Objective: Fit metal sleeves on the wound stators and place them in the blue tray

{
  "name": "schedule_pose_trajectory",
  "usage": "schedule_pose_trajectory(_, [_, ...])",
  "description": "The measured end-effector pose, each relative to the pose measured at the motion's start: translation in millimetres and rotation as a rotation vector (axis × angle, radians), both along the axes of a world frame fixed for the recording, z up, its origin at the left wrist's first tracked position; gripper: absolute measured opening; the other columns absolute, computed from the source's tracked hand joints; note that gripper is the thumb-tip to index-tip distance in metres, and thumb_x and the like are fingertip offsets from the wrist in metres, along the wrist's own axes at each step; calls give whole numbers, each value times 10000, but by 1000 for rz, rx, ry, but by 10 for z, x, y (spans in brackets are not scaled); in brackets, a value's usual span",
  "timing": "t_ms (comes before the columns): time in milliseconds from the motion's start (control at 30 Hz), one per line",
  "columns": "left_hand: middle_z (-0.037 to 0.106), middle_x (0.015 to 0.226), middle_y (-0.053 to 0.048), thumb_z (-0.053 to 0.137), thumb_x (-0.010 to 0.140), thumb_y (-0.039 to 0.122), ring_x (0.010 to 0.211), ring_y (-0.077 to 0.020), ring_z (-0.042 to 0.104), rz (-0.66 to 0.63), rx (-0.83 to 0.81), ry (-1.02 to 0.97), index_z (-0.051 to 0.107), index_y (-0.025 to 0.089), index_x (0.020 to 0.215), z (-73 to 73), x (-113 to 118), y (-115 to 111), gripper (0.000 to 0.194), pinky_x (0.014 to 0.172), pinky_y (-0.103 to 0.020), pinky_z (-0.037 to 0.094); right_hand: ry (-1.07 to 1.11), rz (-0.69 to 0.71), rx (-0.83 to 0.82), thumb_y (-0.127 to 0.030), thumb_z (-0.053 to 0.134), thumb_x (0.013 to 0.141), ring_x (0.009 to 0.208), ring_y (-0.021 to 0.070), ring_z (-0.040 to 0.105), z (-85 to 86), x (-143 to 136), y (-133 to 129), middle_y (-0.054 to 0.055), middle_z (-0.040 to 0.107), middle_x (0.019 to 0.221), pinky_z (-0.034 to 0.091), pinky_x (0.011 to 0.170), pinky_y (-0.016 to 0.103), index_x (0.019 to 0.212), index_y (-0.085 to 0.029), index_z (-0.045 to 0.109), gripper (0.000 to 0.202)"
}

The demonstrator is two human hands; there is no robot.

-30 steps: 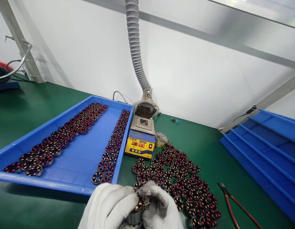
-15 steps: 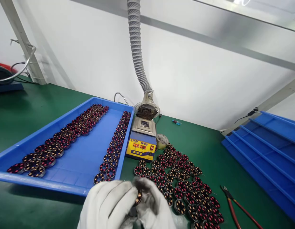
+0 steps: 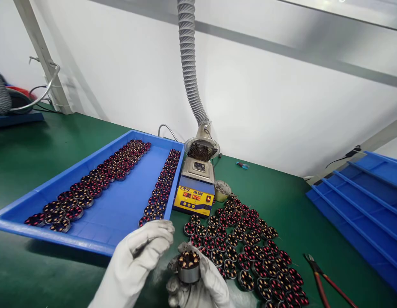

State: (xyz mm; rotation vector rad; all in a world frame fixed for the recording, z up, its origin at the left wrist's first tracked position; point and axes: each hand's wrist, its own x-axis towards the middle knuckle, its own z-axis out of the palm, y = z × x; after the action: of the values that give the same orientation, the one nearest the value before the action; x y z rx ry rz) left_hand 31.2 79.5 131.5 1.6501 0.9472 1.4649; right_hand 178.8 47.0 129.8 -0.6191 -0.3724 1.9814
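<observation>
My right hand (image 3: pixel 205 278), in a smudged white glove, closes round a motor stator (image 3: pixel 188 267), a small ring with a grey metal side and copper-coloured windings facing up. To its left is my left hand (image 3: pixel 139 252), also gloved. Its fingers are loosely bent, apart from the stator, and I see nothing held in them; a dark patch shows between thumb and fingers. Many similar stators (image 3: pixel 245 261) lie loose on the green table beside my right hand. Behind my left hand, a blue tray (image 3: pixel 105 224) holds more of them in two bands.
A yellow-fronted heated solder pot (image 3: pixel 194 199) with red digits stands beyond my hands, under a grey extraction hose (image 3: pixel 188 60). Next to it is a small round tub (image 3: pixel 222 190). Red-handled cutters (image 3: pixel 320 273) lie at right, near stacked blue trays (image 3: pixel 362 214).
My left hand has come off the stator and moved left. The stator, hidden between both gloves before, now shows upright in my right hand. The view has shifted slightly.
</observation>
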Motion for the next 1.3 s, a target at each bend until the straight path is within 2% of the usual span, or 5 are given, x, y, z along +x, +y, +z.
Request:
schedule_pose_trajectory(167, [616, 1142, -28, 774, 657, 367, 1020, -198, 596, -186, 11, 156, 599, 369, 1133, -53, -33, -88, 508, 872, -235, 485, -138, -73, 52, -392, 785, 612, 734, 178, 639, 31, -9, 31, 64, 672, 807, 515, 755, 340, 821, -158, 701, 325])
schedule_pose_trajectory(333, [669, 997, -15, 676, 769, 354, 989, -168, 596, -292, -62, 43, 706, 294, 888, -85, 76, -30, 136, 907, -199, 441, -102, -22, 13, -404, 797, 596, 725, 133, 638, -4, -68, 27, 29, 668, 877, 501, 768, 304, 900, -205, 683, 381])
schedule_pose_trajectory(567, [696, 812, -9, 651, 636, 166, 778, -159, 662, -6, -307, -274, 726, 249, 705, 32, 87, -9, 132, 715, -128, 498, -40, -50, -12, -335, 838, 536, 694, 162, 651, -66, -76, -9, 67, 685, 815, 498, 685, 294, 866, -185, 656, 405])
schedule_pose_trajectory(1133, [685, 838, 15, 624, 724, 143, 875, -148, 615, -227, -137, 29, 709, 265, 703, 48, 99, -15, 151, 841, -199, 472, -83, -164, -15, -284, 805, 602, 761, 166, 631, -104, -124, -4, 65, 668, 888, 515, 706, 309, 863, -172, 660, 319])
schedule_pose_trajectory(1300, [690, 768, 2, 615, 698, 162, 779, -153, 651, 51, -187, -151, 708, 245, 657, -4, -2, -6, 131, 744, -167, 510, 58, -31, -61, -346, 805, 597, 661, 159, 660, -62, -87, -50, 38, 700, 788, 501, 619, 259, 885, -218, 692, 334])
